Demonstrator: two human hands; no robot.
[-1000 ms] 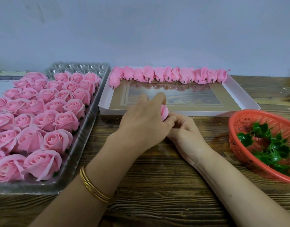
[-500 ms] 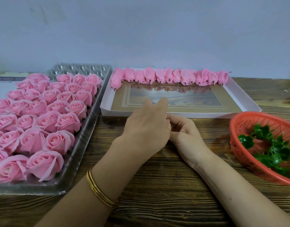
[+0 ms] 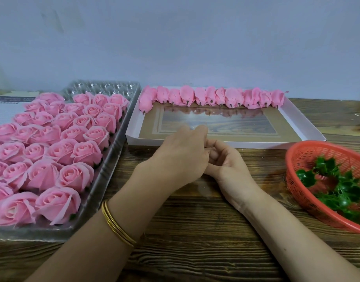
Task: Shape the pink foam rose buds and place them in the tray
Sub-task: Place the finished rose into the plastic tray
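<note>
Before the white tray [image 3: 246, 144] of pink foam rose buds [image 3: 213, 97], left hand [image 3: 181, 157] and right hand [image 3: 230, 165] touching, grips hidden, printed sheet [image 3: 4, 112] illegible

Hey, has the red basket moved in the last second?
No. The red basket sits just below the white tray's near right corner, as before; only the view shifted slightly.

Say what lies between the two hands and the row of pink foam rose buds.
Head view: just the white cardboard tray, its bare glossy floor.
</note>
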